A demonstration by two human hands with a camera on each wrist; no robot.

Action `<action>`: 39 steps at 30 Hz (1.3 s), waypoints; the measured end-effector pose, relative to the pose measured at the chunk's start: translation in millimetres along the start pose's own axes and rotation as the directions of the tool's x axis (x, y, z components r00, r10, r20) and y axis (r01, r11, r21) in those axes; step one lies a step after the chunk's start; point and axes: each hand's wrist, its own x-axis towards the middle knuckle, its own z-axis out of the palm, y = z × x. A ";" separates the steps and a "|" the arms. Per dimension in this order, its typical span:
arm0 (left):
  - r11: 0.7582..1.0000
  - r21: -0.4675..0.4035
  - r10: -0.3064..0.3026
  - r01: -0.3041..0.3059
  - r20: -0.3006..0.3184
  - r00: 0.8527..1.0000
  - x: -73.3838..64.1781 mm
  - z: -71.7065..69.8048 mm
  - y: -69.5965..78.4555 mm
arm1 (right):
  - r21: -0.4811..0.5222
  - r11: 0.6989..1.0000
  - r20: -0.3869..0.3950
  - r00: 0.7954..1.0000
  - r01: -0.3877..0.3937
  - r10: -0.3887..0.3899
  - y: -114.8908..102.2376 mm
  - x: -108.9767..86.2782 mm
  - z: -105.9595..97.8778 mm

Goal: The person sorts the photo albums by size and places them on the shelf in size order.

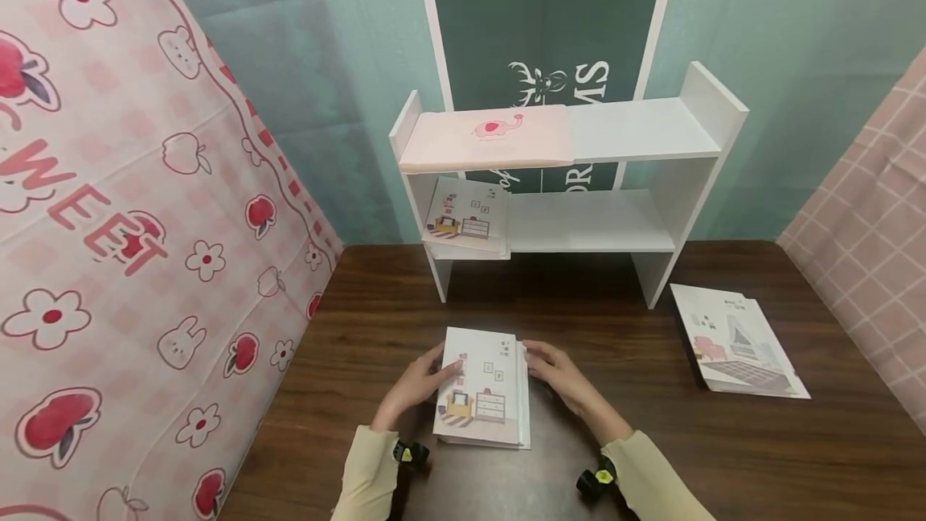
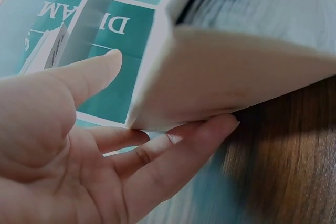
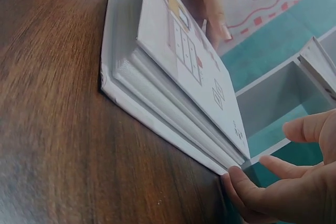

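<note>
A thick white photo album [image 1: 477, 392] with a room drawing on its cover lies on the table in the head view. At its left side my left hand [image 1: 419, 384] has its fingers along the spine [image 2: 210, 77], and the thumb stands apart from them in the left wrist view. My right hand [image 1: 560, 376] is at the album's upper right, its fingertips [image 3: 241, 179] right at a corner of the back cover. Both hands have loosely extended fingers. Page edges [image 3: 173, 108] show between the covers in the right wrist view.
Behind the album stands a white two-tier shelf [image 1: 593, 223]. A pink elephant-print item [image 1: 492, 135] lies on its top, and similar albums [image 1: 466, 219] lie on the lower tier at left. More white albums [image 1: 741, 340] lie on the table [image 1: 608, 328] at right.
</note>
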 end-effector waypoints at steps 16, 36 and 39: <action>1.000 0.010 0.014 -0.014 0.023 1.000 -5.9 -2.1 3.6 | 0.095 0.995 -0.059 0.998 -0.019 0.025 5.2 0.8 0.0; 0.996 -0.072 0.049 -0.044 0.075 0.996 -9.6 -0.4 -0.6 | -0.038 0.996 -0.025 0.997 -0.079 0.078 3.6 -9.4 3.0; 0.997 -0.057 0.051 -0.047 0.082 0.995 -9.8 -0.6 -1.0 | -0.048 0.996 0.035 0.996 -0.078 0.079 4.1 -12.0 0.6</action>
